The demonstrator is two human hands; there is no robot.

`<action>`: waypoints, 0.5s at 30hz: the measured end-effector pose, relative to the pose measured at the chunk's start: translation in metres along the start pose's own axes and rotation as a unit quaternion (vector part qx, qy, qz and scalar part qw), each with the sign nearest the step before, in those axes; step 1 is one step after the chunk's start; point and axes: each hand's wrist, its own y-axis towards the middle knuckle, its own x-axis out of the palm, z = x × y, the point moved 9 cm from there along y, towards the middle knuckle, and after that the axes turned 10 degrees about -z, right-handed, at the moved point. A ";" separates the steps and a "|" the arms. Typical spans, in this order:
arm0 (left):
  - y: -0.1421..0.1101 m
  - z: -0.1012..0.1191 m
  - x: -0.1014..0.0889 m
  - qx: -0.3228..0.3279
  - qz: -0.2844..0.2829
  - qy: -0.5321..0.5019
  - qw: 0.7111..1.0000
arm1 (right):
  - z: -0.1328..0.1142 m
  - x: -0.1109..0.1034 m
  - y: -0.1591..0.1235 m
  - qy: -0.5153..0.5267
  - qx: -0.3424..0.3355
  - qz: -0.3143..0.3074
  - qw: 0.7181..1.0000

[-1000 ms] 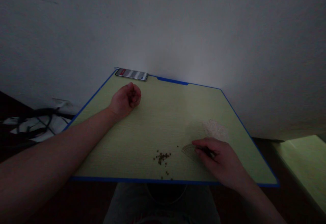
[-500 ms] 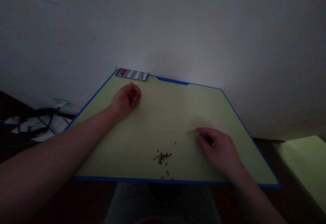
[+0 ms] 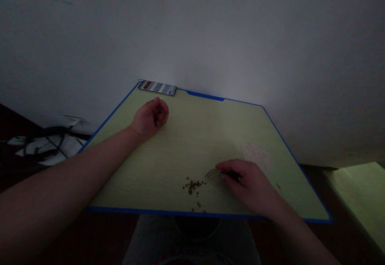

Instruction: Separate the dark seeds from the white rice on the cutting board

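Observation:
My right hand [image 3: 249,184] pinches a clear protractor [image 3: 213,176] with curved markings and holds it low over the table. The protractor's left edge is right beside a scattered cluster of small dark brown beans or seeds [image 3: 192,186]. Beyond that hand lies a flat heap of pale, rice-like grains [image 3: 256,153]. My left hand [image 3: 152,116] rests on the table at the far left with its fingers curled into a loose fist. No object shows in it, though its hollow is dark.
A light table [image 3: 195,136] with a blue edge stands against a wall. A phone [image 3: 158,88] with its screen lit lies at the back left corner. A thin brown sliver [image 3: 278,186] lies on the right. Dark cables [image 3: 55,136] are on the left, off the table.
My right hand went from beside the bean cluster away towards the grains, then came back left with the protractor, now closer to the beans. One stray bean joined the cluster's edge. My left hand stayed still.

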 end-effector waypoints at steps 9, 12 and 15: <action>-0.001 -0.001 0.001 -0.014 0.009 0.001 1.000 | -0.009 0.010 0.005 -0.003 0.008 0.018 1.000; -0.001 0.000 0.001 -0.010 0.007 0.003 1.000 | -0.002 0.004 0.005 -0.009 0.039 0.045 0.998; 0.000 0.000 0.001 -0.002 0.000 0.001 1.000 | 0.019 -0.009 -0.001 -0.023 0.086 0.076 0.993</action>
